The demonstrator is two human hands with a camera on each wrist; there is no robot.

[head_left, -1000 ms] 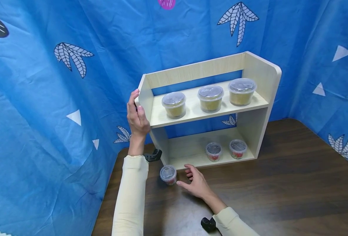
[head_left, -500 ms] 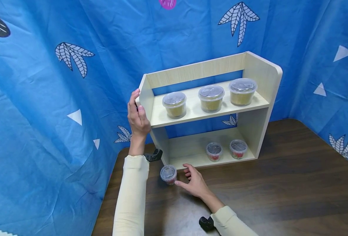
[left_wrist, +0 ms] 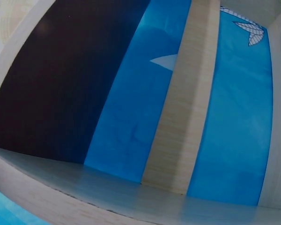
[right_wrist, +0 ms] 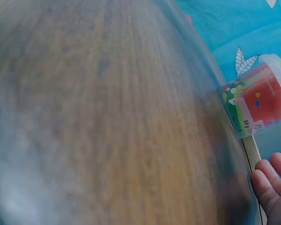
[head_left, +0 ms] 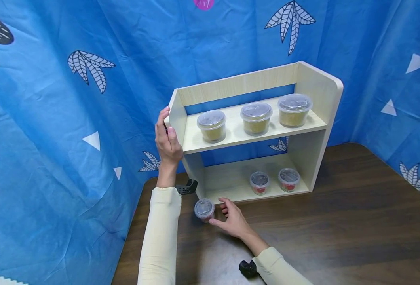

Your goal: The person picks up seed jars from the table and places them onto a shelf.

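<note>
A small clear lidded cup (head_left: 204, 209) with red contents stands on the dark wooden table, at the front left corner of the two-tier shelf (head_left: 316, 158). My right hand (head_left: 232, 221) is just right of it, fingers loosely bent and thumb tip at the cup's side. In the right wrist view the cup (right_wrist: 260, 101) shows a red and green print, with fingertips (right_wrist: 267, 180) near it. My left hand (head_left: 167, 140) rests against the shelf's left side panel with its fingers extended upward. In the left wrist view, the shelf's pale boards (left_wrist: 185, 103) show and the hand is out of sight.
On the upper board stand three larger lidded tubs (head_left: 256, 118) with yellow contents. Two small cups with red contents, a middle one (head_left: 259, 183) and a right one (head_left: 288, 180), stand on the lower board. A blue patterned curtain (head_left: 71, 138) hangs behind the table (head_left: 356, 221).
My right hand has shifted slightly left, its thumb coming from near the small cup to its side. The left hand stays on the shelf panel.
</note>
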